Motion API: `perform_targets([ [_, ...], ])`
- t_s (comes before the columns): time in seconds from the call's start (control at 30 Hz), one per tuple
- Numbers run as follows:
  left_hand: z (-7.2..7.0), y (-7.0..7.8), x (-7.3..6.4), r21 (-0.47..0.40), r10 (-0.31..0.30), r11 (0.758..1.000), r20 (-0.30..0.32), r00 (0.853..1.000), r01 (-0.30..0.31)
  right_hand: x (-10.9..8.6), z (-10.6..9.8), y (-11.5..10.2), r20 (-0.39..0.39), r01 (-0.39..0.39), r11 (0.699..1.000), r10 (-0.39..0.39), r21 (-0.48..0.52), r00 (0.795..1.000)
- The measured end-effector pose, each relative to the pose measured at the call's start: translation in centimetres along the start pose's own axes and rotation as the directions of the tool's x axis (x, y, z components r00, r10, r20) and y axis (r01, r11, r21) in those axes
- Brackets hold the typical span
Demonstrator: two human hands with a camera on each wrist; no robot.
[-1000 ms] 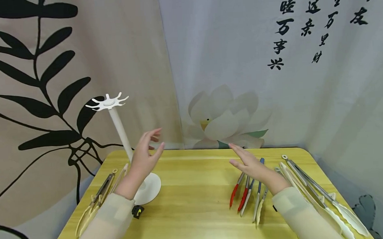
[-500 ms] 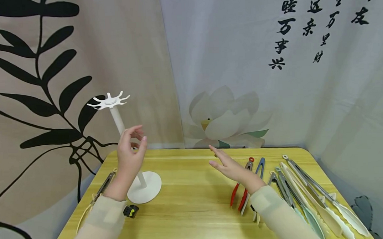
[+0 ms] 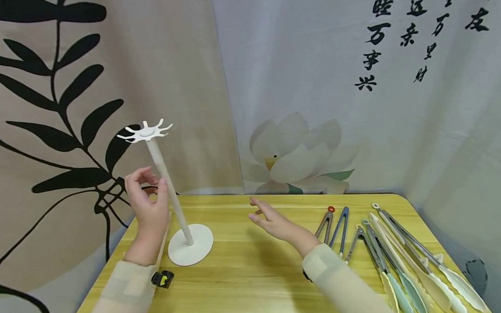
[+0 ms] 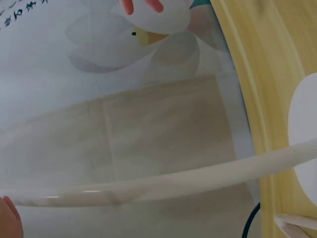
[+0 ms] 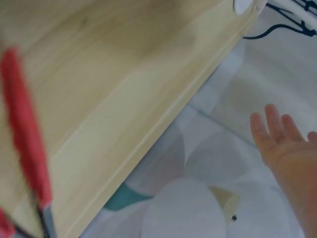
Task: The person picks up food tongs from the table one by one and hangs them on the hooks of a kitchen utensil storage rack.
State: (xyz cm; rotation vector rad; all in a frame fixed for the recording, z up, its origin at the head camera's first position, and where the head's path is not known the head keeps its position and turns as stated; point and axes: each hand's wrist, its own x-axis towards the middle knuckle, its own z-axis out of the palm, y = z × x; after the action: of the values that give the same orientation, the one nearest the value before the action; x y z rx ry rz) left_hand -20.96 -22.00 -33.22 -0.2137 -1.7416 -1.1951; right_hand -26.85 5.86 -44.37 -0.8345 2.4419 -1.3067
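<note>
A white stand with a ring of hooks on top (image 3: 147, 133) rises from a round base on the table. Its pole (image 4: 198, 186) crosses the left wrist view. My left hand (image 3: 145, 203) is raised just left of the pole with loosely bent fingers and holds nothing; whether its thumb touches the pole I cannot tell. In mid-air over the table, my right hand (image 3: 274, 223) reaches leftward, fingers extended and nothing in them. Right of that hand lie red-ringed tongs (image 3: 329, 218) and blue tongs (image 3: 343, 227), partly covered by the forearm.
More tongs (image 3: 431, 256), long metal and pale-tipped, lie on the right of the wooden table (image 3: 239, 278). Red tips of tongs (image 5: 27, 134) show in the right wrist view. A printed curtain (image 3: 296, 56) hangs behind the table's back edge.
Both hands have moved left. The left hand has passed from the right of the pole to its left side. More of the stand and of the tongs at right shows now.
</note>
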Motion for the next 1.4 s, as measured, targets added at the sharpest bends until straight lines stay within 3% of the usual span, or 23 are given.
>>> perform_targets([
  [0.3,-0.4,0.3,0.7,-0.057,-0.129,0.99,0.045,0.991,0.131,2.5,3.0,-2.1,0.025,0.01,0.997,-0.012,0.072,1.0],
  [0.53,-0.7,0.0,1.7,-0.024,-0.252,0.966,0.143,0.957,0.258,4.7,5.2,-4.3,0.028,-0.029,0.993,0.026,0.115,0.999],
  [0.77,-0.9,-1.0,2.3,-0.045,-0.284,0.952,0.242,0.928,0.304,6.7,6.7,-7.0,0.051,-0.08,0.985,0.074,0.15,0.996],
  [1.0,-1.1,-1.2,2.7,0.006,-0.328,0.941,0.265,0.907,0.338,8.6,7.8,-9.6,0.083,-0.129,0.982,0.118,0.14,0.99],
  [1.2,-0.9,-3.7,2.8,0.049,-0.347,0.937,0.237,0.907,0.345,10.2,8.9,-11.6,-0.005,-0.107,0.985,0.108,0.135,0.994],
  [1.4,-0.6,-4.7,2.9,0.088,-0.326,0.945,0.213,0.921,0.314,11.2,10.0,-12.9,-0.133,-0.026,0.961,0.065,0.276,0.989],
])
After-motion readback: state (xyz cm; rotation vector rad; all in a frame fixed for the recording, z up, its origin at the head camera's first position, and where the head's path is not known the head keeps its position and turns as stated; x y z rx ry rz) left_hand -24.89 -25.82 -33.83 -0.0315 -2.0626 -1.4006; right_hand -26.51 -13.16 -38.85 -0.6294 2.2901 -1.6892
